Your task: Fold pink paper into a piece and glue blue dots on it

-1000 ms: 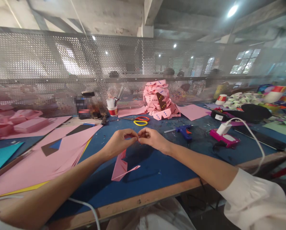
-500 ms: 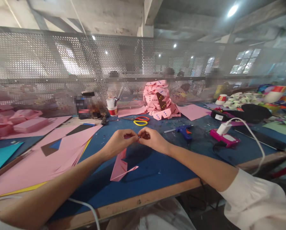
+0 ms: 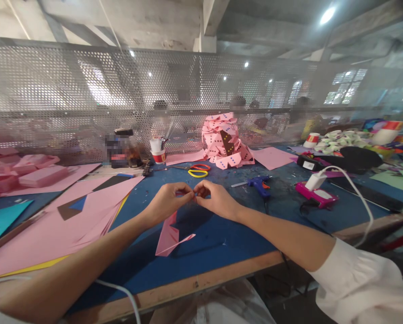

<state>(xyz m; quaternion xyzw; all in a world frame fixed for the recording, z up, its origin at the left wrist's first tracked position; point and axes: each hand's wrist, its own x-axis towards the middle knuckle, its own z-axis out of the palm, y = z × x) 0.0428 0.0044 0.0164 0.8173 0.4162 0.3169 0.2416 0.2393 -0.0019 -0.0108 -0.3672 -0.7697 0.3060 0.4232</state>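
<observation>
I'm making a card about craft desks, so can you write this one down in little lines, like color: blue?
desk: blue
left hand: holding folded pink strip, which hangs down
right hand: fingertips close to left hand's; grip unclear
back middle: dotted pink pile
near pile: scissors, red and yellow handles
right side: blue glue gun
left side: pink sheets

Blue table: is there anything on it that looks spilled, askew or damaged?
No spill or damage is visible. Slightly untidy: the white cable loops from the plug over the table's edge, where it might get caught.
</observation>
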